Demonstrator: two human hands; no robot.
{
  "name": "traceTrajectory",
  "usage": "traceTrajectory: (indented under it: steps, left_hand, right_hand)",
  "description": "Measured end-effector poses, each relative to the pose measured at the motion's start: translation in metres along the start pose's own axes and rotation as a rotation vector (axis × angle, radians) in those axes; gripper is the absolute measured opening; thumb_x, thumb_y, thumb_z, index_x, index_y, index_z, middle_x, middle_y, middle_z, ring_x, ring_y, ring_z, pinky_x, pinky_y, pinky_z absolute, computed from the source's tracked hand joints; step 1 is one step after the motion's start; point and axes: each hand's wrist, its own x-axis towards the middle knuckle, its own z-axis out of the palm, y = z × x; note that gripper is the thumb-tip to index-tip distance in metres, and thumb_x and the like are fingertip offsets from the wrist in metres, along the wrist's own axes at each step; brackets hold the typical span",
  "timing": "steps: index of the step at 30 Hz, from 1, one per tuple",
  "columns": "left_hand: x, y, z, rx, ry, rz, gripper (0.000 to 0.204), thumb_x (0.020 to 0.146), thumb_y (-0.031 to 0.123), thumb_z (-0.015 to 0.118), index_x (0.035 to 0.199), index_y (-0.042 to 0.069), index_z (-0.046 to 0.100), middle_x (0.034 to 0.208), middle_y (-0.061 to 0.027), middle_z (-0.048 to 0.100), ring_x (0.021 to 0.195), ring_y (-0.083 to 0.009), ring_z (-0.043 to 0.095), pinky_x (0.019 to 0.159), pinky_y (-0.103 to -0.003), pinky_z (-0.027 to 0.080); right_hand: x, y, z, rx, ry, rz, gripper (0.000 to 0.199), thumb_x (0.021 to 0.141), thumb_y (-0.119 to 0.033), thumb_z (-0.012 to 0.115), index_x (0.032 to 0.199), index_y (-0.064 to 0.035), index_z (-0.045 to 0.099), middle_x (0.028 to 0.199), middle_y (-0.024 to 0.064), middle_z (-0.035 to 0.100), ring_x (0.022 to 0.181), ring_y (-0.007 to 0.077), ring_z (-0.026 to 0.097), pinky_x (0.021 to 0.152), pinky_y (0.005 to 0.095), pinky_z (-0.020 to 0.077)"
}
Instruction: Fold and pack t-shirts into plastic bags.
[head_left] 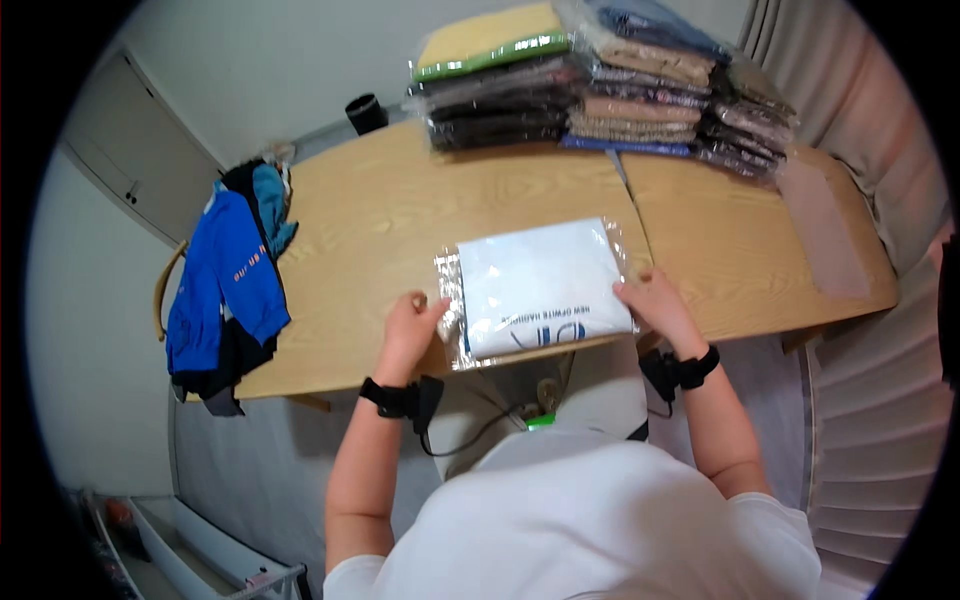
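A folded white garment in a clear plastic bag (535,285) lies flat on the wooden table (370,225), near its front edge. My left hand (410,325) pinches the bag's lower left corner, where the plastic sticks out past the garment. My right hand (655,300) presses on the bag's lower right edge. Both wrists wear black straps.
Stacks of bagged folded clothes (600,85) fill the far side of the table. An empty clear bag (825,225) lies at the right end. Blue and black clothes (230,285) hang over a chair at the left. A black cup (366,112) stands behind the table.
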Motion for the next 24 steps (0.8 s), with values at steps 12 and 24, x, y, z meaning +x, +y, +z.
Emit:
traceTrajectory:
  steps: [12,24]
  left_hand:
    - [-0.019,0.03,0.012,-0.332,-0.238,-0.042,0.014,0.083,0.013,0.064,0.084,0.002,0.055,0.07,-0.0018,0.055,0.058,-0.0094,0.049,0.052,-0.024,0.041]
    - [-0.038,0.043,0.01,-0.73,-0.348,-0.18,0.073,0.081,0.01,0.067,0.138,-0.001,0.024,0.107,-0.012,0.056,0.09,-0.0178,0.058,0.069,-0.029,0.051]
  right_hand:
    - [0.002,0.023,0.015,0.533,-0.079,0.0,0.023,0.082,-0.02,0.069,0.077,-0.0022,0.054,0.068,0.0005,0.053,0.059,0.0107,0.052,0.05,0.0263,0.0458]
    - [-0.022,0.011,0.016,1.734,-0.369,0.186,0.043,0.097,-0.028,0.042,0.128,0.0018,0.043,0.129,0.0137,0.05,0.121,0.0236,0.043,0.104,0.0365,0.0325]
